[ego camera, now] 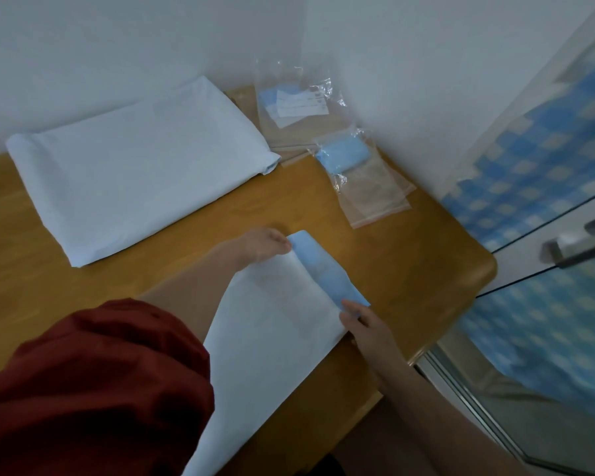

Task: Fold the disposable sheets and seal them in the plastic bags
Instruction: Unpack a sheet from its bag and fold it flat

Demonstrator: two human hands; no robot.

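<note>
Both hands are working one edge here. The left hand (260, 247) is pinching the far end of a blue flap (323, 269), fingers bunched on its corner. The right hand (366, 326) is gripping the near end between thumb and fingertips.

That flap is the turned-over edge of the disposable sheet (272, 324). The sheet is lying pale side up on the wooden table (426, 255) and reaching from the near edge toward the middle. The left forearm is crossing over it, with a dark red sleeve (93, 389) filling the lower left.

Beyond the left hand, a larger folded pale sheet (138, 159) is sitting flat along the back wall, apart from the one being handled.

Over in the corner, a clear plastic bag (327, 168) is holding a folded blue sheet (342, 154). It is resting on a small pile of empty bags (378, 201). Behind it, another bag (291, 104) with blue and white inserts is leaning near the wall; its print is too blurred to read.

At the right, a glass door (547, 207) with a blue checked pattern is standing just off the table's rounded corner.
</note>
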